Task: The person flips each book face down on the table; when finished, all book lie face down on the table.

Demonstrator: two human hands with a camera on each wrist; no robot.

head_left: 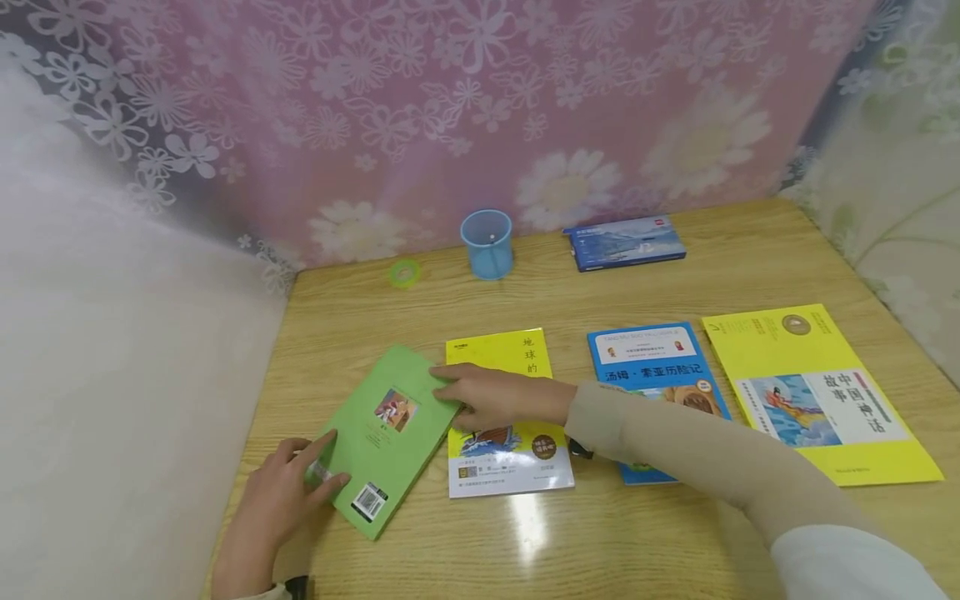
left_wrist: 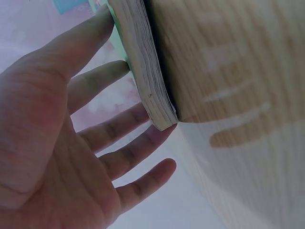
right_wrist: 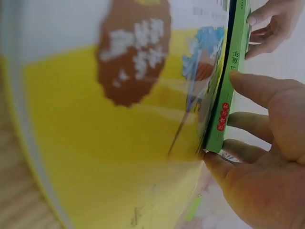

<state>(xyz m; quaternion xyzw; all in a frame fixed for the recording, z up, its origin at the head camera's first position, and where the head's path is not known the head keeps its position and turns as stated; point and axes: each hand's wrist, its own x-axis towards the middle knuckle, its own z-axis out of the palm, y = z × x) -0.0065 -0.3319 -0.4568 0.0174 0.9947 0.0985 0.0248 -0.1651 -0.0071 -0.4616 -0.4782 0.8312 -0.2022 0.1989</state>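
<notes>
A green paperback book (head_left: 378,467) lies slanted on the wooden table, its back cover with a barcode and small picture facing up. My left hand (head_left: 279,492) rests at its near left side, thumb and fingertips touching the cover. In the left wrist view its fingers (left_wrist: 126,155) are spread along the edge of the pages. My right hand (head_left: 491,396) touches the far right corner of the green book. In the right wrist view its fingertips meet the green spine (right_wrist: 223,117). Partly under my right hand and wrist lies a yellow and white book (head_left: 510,479).
To the right lie a blue book (head_left: 645,346), partly covered by my right forearm, and a larger yellow book (head_left: 873,450). Toward the back wall stand a blue cup (head_left: 491,258) and a flat blue box (head_left: 630,243). A green tape roll (head_left: 404,262) lies left of the cup.
</notes>
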